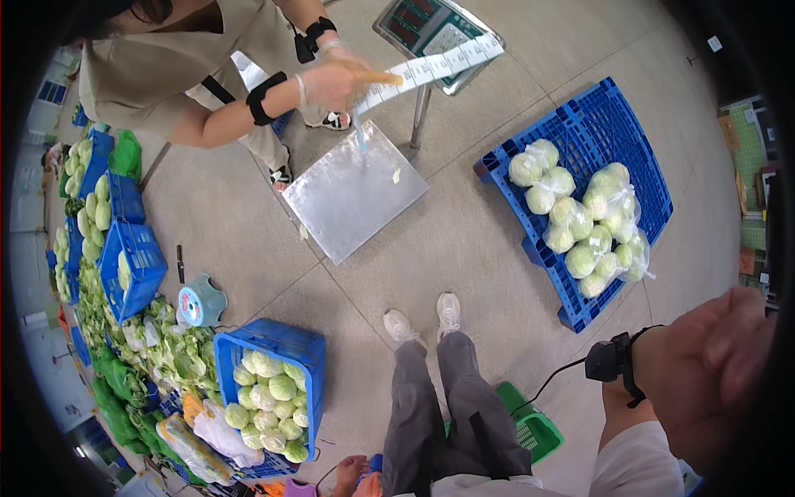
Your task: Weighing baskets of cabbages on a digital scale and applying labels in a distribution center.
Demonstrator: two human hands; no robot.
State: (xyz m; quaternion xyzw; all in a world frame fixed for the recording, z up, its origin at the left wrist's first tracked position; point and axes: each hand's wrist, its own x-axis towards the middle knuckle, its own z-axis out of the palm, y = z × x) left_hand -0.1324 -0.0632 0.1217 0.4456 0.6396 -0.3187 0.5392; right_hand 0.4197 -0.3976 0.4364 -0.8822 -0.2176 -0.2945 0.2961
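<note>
My right hand [733, 356] is raised close at the far right, blurred, and its fingers cannot be made out. A black device with a cable [611, 359] is strapped to that wrist. The hand is in front of the blue pallet [542, 248] on its near right side, touching nothing I can see. Several bagged cabbages [611, 199] lie on the pallet. My left hand does not show. At the lower edge a small hand [351, 470] appears beside orange and blue material; it looks like another person's, but I cannot be sure.
Opposite, a gloved co-worker holds a label strip [431, 70] over a scale's metal platform [358, 195]. A blue crate [319, 373] of cabbages, a round stool [201, 301] and loose leaves [174, 352] are at left. A green basket [542, 435] lies beside my legs.
</note>
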